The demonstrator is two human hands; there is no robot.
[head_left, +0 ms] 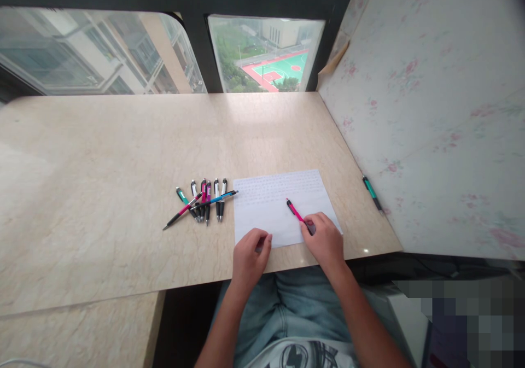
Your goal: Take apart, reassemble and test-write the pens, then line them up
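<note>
A white sheet of paper (279, 201) with faint lines of writing lies near the front edge of the marble desk (102, 160). My right hand (326, 241) is closed round the black end of a pink pen (296, 210), whose tip points up and left over the sheet. My left hand (250, 256) rests with curled fingers on the paper's lower left corner, pressing it down. To the left of the sheet lies a cluster of several pens (203, 199), pink, green, blue and white ones, some crossing each other.
A single green pen (372, 193) lies at the desk's right edge against a floral-papered wall panel (430, 116). Windows (262, 51) run behind the desk. My lap in jeans sits below the front edge.
</note>
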